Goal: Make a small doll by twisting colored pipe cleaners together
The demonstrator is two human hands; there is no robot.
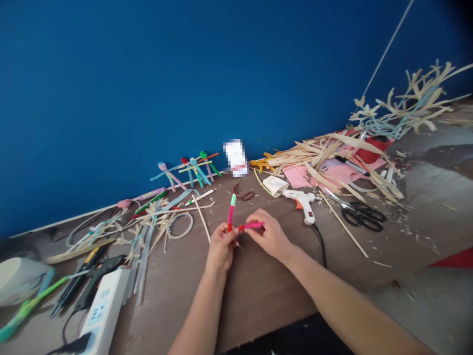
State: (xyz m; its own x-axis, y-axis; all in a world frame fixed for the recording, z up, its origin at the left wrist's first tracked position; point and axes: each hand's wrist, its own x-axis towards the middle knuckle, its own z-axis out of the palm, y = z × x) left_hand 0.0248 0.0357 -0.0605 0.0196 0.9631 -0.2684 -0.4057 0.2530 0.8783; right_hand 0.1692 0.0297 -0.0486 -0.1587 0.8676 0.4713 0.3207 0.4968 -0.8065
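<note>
Over the middle of the table, my left hand (222,246) is closed, pinching a pink pipe-cleaner piece (231,214) with a mint-green tip that points up. Red shows at its lower end, by my fingertips. My right hand (269,232) is closed on a bright pink strip (254,225) that runs from the red part toward my right fingers. Whether strip and upright piece are one cannot be told. Behind the hands lies a string of dark brown beads (244,193). A white glue gun (305,203) rests right of my right hand.
Small pipe-cleaner figures (197,170) lean on the blue wall (185,74). Black-handled scissors (364,214), pale dried strips (314,155) and pink paper (295,176) lie to the right. A white power strip (105,310), a tape roll (22,281) and clear glue sticks (142,266) are at left.
</note>
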